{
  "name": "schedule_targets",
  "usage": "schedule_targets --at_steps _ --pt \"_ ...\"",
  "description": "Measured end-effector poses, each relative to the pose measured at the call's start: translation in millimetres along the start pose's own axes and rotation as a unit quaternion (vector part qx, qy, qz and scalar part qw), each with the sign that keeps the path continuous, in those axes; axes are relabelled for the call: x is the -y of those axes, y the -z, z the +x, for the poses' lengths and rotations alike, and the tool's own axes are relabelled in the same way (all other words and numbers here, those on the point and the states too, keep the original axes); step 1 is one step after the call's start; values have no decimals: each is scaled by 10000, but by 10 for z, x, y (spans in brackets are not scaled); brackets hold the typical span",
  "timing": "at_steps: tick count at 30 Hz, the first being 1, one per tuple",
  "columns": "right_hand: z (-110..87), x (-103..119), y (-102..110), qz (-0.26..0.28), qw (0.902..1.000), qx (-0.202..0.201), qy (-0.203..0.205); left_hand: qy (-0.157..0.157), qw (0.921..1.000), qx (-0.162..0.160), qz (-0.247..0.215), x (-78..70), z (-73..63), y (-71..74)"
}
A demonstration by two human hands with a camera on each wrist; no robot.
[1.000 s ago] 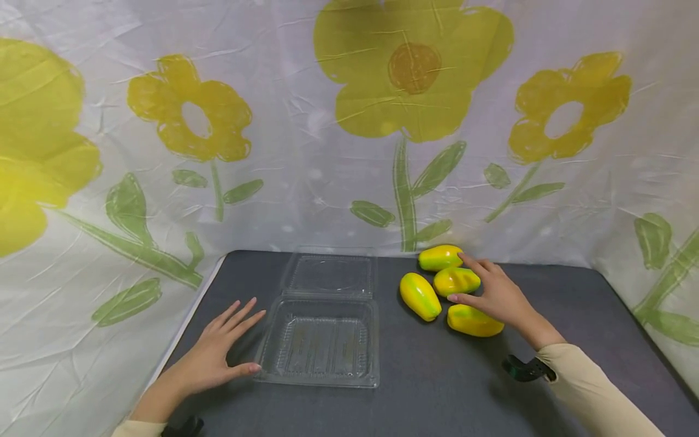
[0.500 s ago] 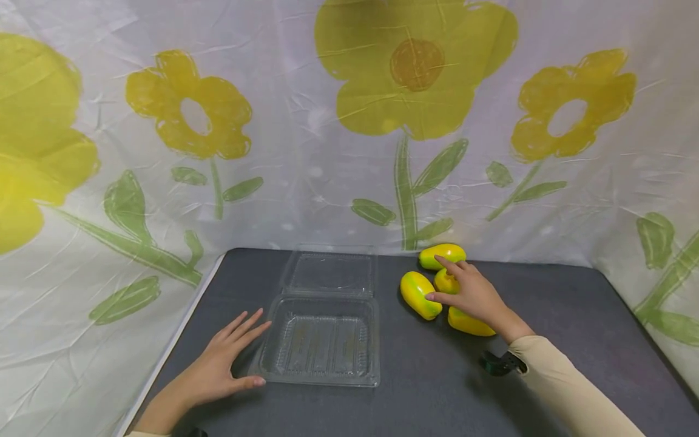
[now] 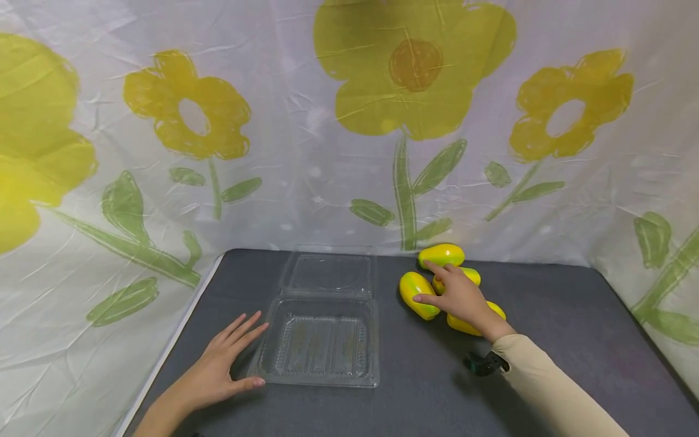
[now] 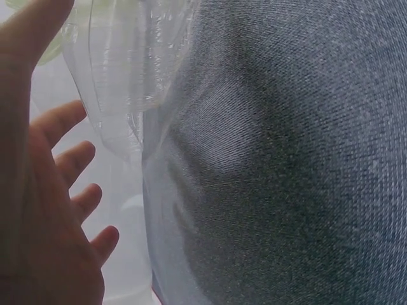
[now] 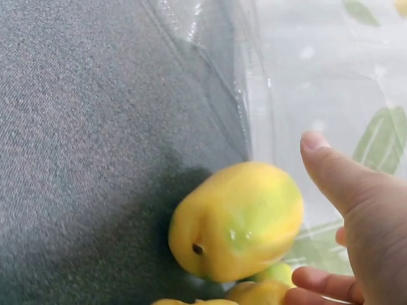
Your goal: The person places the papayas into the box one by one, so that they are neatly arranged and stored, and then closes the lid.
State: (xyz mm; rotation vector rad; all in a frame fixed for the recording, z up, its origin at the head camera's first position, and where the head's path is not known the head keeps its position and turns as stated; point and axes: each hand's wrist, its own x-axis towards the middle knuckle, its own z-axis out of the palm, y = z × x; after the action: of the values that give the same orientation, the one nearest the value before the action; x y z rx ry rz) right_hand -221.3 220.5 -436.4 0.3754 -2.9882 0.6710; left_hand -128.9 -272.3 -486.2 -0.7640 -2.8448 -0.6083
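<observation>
Papayas (image 3: 416, 285), yellow touched with green, lie in a group of four on the right part of the dark table (image 3: 415, 388), and I take the step in hand to be a reach for one of them. Over the group is the right hand (image 3: 463, 296), thumb and fingers set wide and curled round nothing. From the head view the thumb overlaps the leftmost fruit, but the right wrist view shows thumb and papaya apart. The next move, as I judge it, calls for lowering the hand and bringing thumb and fingers in on opposite flanks of that smooth, rounded fruit, without nudging its neighbours.

Beside a clear plastic clamshell box (image 3: 374, 343) is the left hand (image 3: 218, 367), its fingers spread and holding nothing; whether a fingertip touches the rim I cannot tell. The lid (image 3: 330, 274) is laid back behind the base, and no papaya is inside. For now, that hand probably only needs to keep the box steady.
</observation>
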Motion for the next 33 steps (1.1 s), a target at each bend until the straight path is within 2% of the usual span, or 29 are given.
schedule_targets --at_steps 7,17,33 --pt "4 33 -77 80 9999 12 69 65 9999 -39 -124 1 4 -27" --pt "22 71 -173 -137 9997 -184 106 85 9994 -74 -332 -14 16 -55" --pt "25 121 -251 -405 9979 -498 116 109 9994 -23 -331 -45 36 -48"
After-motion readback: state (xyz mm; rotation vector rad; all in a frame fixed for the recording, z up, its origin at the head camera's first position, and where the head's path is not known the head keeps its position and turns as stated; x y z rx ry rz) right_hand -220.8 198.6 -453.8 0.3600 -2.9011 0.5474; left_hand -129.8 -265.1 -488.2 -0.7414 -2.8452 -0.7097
